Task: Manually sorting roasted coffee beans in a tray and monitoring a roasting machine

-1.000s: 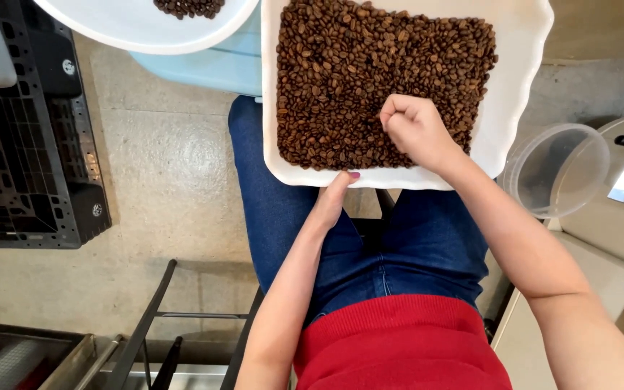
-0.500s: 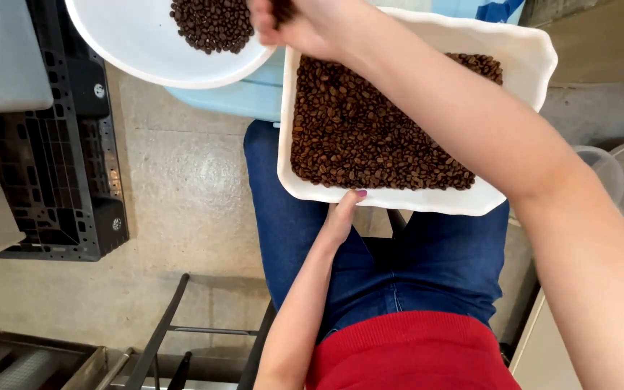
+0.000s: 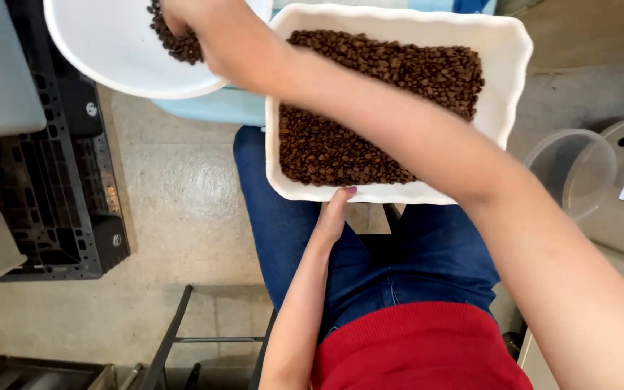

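Right now your right hand (image 3: 196,29) is stretched across the white rectangular tray (image 3: 503,79) and sits over the round white bowl (image 3: 110,58), which lies just beside the tray's upper left corner. That hand's fingers are curled down among the small heap of coffee beans in the bowl (image 3: 175,45), but the top of the frame cuts off the fingertips, so you cannot tell whether they are pinching any beans or merely touching them. Your forearm crosses diagonally above the tray and hides a strip of its contents.

The tray rests over your lap, above the blue jeans (image 3: 283,231), and it is filled with a wide layer of dark brown coffee beans (image 3: 370,72) that reaches most of its walls. Your left hand (image 3: 334,213) is at the tray's near edge, fingers flat and extended under the rim, thumb touching the white wall; it is open and supporting the tray rather than gripping it.

Beside the tray's right side stands a clear plastic container (image 3: 572,173). Well apart from the tray, past the bowl, a black plastic crate (image 3: 52,209) sits on the floor.
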